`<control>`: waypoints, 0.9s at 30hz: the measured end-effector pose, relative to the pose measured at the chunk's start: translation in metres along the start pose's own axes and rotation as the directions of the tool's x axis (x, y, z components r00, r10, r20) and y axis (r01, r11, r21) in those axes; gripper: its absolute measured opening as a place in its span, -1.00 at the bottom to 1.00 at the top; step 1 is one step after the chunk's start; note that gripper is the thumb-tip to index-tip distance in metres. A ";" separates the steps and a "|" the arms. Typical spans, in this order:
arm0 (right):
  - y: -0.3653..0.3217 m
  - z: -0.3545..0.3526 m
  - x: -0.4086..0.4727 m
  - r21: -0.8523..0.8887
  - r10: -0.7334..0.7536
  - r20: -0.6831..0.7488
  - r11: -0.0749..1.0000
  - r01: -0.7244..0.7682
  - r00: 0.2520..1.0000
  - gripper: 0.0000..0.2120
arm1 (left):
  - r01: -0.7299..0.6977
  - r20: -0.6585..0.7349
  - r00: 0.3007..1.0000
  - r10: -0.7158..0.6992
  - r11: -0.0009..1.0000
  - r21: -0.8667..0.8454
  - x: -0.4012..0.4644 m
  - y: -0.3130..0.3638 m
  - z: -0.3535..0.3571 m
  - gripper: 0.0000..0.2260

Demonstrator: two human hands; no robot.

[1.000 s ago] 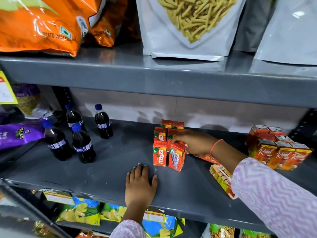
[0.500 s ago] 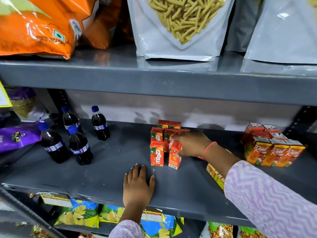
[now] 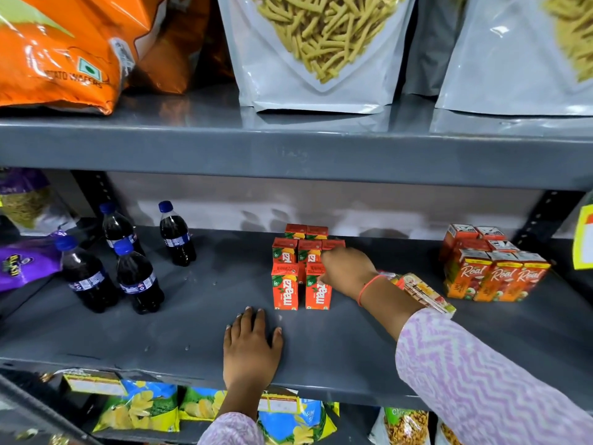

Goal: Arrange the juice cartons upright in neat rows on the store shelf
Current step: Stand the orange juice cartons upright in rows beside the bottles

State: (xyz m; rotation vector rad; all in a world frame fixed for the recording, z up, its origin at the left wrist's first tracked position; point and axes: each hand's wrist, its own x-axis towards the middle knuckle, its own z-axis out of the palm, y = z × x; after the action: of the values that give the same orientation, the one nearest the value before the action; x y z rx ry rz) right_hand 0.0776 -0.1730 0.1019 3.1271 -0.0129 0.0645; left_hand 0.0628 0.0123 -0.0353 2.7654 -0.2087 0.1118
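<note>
Several red Maaza juice cartons [image 3: 285, 289] stand upright in short rows in the middle of the grey shelf [image 3: 199, 319]. My right hand [image 3: 348, 268] is closed around the right side of the front-right Maaza carton [image 3: 316, 295], which stands upright beside its neighbour. Flat on the shelf near the front edge lies my left hand [image 3: 252, 345], fingers spread, holding nothing. Behind my right wrist a few more cartons [image 3: 425, 292] lie on their sides, partly hidden by my arm.
A block of orange Real cartons [image 3: 495, 276] stands upright at the right. Several dark cola bottles [image 3: 138, 277] stand at the left, next to purple snack bags [image 3: 22, 261]. The upper shelf edge [image 3: 288, 152] hangs low overhead. Bare shelf lies between bottles and cartons.
The carton in my right hand was tilted and turned sideways; now it stands upright and square at the front right of the Maaza rows. My left hand stayed flat on the shelf.
</note>
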 end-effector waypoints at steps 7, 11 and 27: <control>0.048 0.008 -0.023 0.113 0.298 0.037 0.947 -0.301 0.954 -0.51 | 0.025 0.079 0.997 -0.027 0.999 0.028 0.002 0.001 0.000 -0.42; 0.091 0.020 -0.042 0.022 0.453 0.215 0.883 -0.468 0.865 -0.43 | 0.027 0.101 0.994 -0.031 0.999 0.043 0.003 0.002 -0.001 -0.41; 0.088 0.003 -0.047 0.416 0.151 0.083 0.893 -0.173 0.985 -0.46 | 0.022 0.093 0.995 -0.027 0.999 0.048 0.001 0.001 -0.002 -0.42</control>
State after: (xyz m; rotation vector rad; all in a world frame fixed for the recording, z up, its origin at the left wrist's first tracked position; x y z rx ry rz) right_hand 0.0298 -0.2604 0.0979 3.5542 -0.3028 -0.0104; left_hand 0.0636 0.0116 -0.0328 2.8221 -0.1988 -0.0194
